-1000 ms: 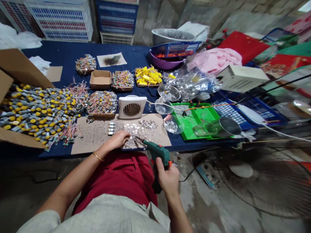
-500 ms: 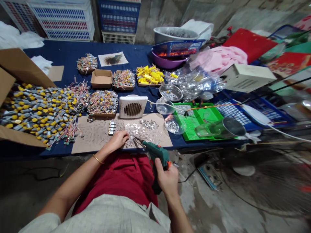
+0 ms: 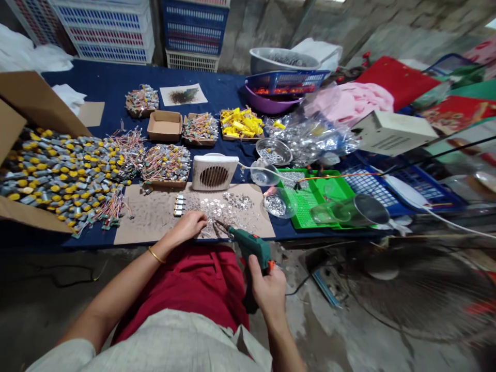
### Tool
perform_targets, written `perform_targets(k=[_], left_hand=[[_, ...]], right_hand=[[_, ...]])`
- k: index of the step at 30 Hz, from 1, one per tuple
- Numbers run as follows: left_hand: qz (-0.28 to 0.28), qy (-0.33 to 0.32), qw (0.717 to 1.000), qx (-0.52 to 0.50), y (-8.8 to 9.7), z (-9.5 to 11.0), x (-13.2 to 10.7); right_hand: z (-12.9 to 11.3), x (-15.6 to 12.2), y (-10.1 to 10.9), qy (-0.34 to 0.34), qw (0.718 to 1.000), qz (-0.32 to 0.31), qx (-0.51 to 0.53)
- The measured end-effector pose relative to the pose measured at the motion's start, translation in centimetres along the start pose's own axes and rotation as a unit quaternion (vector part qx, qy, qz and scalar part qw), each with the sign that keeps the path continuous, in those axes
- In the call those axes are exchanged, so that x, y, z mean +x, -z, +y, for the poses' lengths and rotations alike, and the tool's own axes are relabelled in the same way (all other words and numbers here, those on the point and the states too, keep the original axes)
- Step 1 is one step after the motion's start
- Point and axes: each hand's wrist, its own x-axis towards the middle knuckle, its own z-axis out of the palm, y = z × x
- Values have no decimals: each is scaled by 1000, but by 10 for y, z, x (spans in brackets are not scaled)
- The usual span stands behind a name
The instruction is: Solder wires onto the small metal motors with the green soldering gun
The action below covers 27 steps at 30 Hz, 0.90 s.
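Observation:
My right hand (image 3: 269, 289) is wrapped round the handle of a green soldering gun (image 3: 253, 245), whose tip points left over the front of a cardboard sheet (image 3: 155, 214). Just left of that tip, my left hand (image 3: 192, 223) rests low over the sheet with fingers pinched together; whatever they hold is hidden. Small shiny metal pieces (image 3: 217, 206) lie scattered beyond the fingertips. A short row of small motors (image 3: 179, 205) stands behind my left hand. Behind the sheet sits a white vent fan (image 3: 215, 173) with a dusty grille.
A carton of yellow-ended motors (image 3: 58, 175) fills the left. Wired motors (image 3: 166, 163) and yellow parts (image 3: 242, 123) sit in small cardboard trays. To the right are a clear bowl of metal bits (image 3: 277, 203), a green tray (image 3: 304, 209) and a white box (image 3: 393, 132).
The camera view has shifted slightly, so the table's things appear a little further right. Both hands and the soldering gun stay in nearly the same place.

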Motion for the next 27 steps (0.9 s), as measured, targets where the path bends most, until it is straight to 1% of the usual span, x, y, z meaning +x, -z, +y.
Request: perform_targets(k=[3,7,11,17,22,27], left_hand=[[33,14,999,6,-5,0,-3],[42,29,998,28,-11,1,-3],[37,40,998,38,-13,2,-1],[18,50,998,41,-9,4,1],[2,70,996,55,-6,8,2],[-4,74,995,69,-5,11,2]], right_hand=[[0,-1,-3,7,1000,-9,-4],[1,-3,-7,28,999,-10,-27],[3,-2,-9,47,998,-20,-45],[6,1,-12,82,994,-30,-65],[8,2,-14,97,992,-33,-67],[7,4,-15,109,991,-31,-71]])
